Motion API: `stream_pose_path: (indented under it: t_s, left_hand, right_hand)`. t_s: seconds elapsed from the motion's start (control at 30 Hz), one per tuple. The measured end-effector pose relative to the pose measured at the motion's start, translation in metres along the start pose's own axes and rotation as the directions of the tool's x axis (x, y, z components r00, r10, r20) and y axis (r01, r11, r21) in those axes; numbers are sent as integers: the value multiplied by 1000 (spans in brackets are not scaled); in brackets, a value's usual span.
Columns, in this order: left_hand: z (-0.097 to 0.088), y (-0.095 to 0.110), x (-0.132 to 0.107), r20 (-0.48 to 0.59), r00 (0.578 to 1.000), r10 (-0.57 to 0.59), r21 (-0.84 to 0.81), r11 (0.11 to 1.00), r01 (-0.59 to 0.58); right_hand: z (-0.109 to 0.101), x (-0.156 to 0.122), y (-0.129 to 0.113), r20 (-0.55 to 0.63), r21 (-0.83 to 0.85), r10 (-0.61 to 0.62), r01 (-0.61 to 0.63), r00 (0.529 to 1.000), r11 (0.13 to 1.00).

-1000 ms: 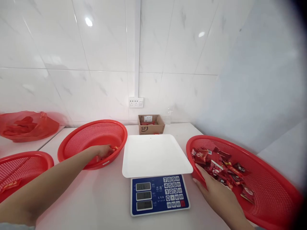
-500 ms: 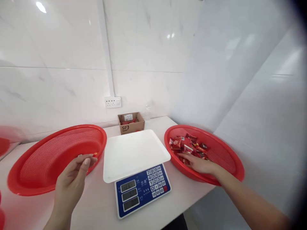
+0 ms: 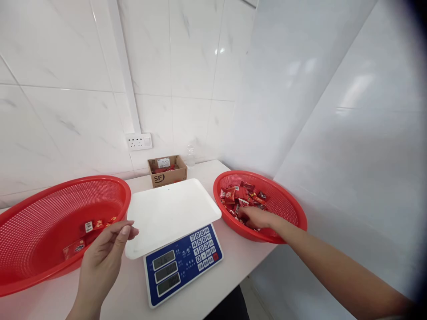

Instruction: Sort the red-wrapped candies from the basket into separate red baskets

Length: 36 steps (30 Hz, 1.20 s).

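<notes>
Left hand: your left hand [image 3: 103,258] hovers just left of the scale [image 3: 171,213], above the table [image 3: 133,295], fingers loosely released with nothing between them.
Right hand: your right hand [image 3: 256,218] lies right of the scale, palm down on the wrapped sweets [image 3: 237,195] in the right basket [image 3: 295,213]; whether its fingers have closed on any cannot be told.
Just changed: a second ago your left hand was down inside the left basket [image 3: 40,195]. It is out now, and the right has gone from its basket's near rim into the heap.
What that means: a few red packets [image 3: 88,226] lie in the left basket, left of the scale (your left hand came away empty).
Scale: white platter, blue keypad toward you; digits too small to read.
Behind the scale: a cardboard box [image 3: 167,173].
</notes>
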<state>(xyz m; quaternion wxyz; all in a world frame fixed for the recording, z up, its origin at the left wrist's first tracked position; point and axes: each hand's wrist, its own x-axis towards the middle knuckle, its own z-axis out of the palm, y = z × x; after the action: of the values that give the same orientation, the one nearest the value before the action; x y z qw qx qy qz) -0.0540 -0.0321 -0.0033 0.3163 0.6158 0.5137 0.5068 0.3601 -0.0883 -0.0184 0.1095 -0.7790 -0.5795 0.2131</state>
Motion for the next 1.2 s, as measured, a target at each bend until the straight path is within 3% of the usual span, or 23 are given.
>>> stream_pose_path:
  t_s: [0.1, 0.2, 0.43, 0.57, 0.67, 0.73, 0.8, 0.9, 1.07, 1.2]
  left_hand:
    - [-3, -3, -1, -31, 999, -19, -4, 1000, 19]
    - [-4, -6, -2, -48, 998, -30, -56, 998, 28]
    - [0, -7, -3, 135, 987, -89, -128, 986, 107]
    - [16, 14, 1, 322, 941, -103, -193, 966, 172]
    - [40, 39, 5, 481, 876, -38, -227, 960, 166]
    - [59, 49, 10, 532, 847, 7, -209, 970, 123]
    - [75, 51, 16, 521, 853, 15, -180, 979, 92]
    - [83, 41, 24, 422, 906, -31, -189, 974, 121]
    - [55, 21, 25, 238, 954, -184, -321, 912, 256]
    - [27, 19, 16, 148, 944, -296, -452, 828, 331]
  right_hand:
    - [-15, 5, 10, 85, 151, 7, -20, 996, 988]
    - [-25, 10, 18, 98, 321, 39, -69, 994, 945]
    - [-32, 12, 13, 7, 629, 135, -110, 991, 770]
    - [-42, 8, -28, -44, 705, 49, -4, 998, 709]
    - [-38, 5, -82, -50, 745, -140, 130, 989, 655]
    - [-25, 4, -119, -15, 720, -293, 214, 956, 660]
    - [-8, 6, -148, 43, 710, -425, 271, 904, 650]
    - [19, 15, -173, 80, 746, -515, 292, 854, 599]
    - [43, 31, -182, 25, 781, -468, 275, 883, 561]
    - [49, 38, -180, 7, 749, -418, 272, 909, 604]
